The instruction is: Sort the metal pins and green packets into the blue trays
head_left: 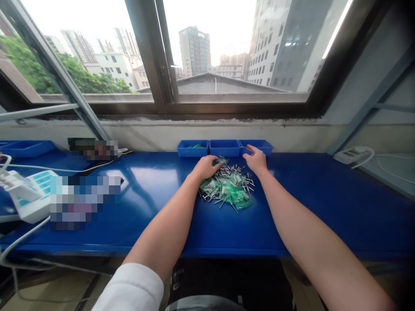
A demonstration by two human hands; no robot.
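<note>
A loose pile of silver blind-rivet-like metal pins point(227, 172) lies on the blue tabletop, mixed with small clear and green plastic bags point(238, 190). At the pile's upper left edge is my left hand point(205, 167), its fingers bent and thumb apart, next to a small clear bag point(223, 160). My right hand point(256, 160) is raised beside the near wall of the right blue bin point(266, 149). A thin pale sliver, perhaps a pin, shows at its bent fingertips; it is too small to name surely.
The middle blue bin point(224, 149) and left blue bin point(193, 151), with green plastic inside, stand along the window wall. A white device point(34, 194) with cables is at left on the blue table point(155, 224). A white power strip point(353, 154) lies at right.
</note>
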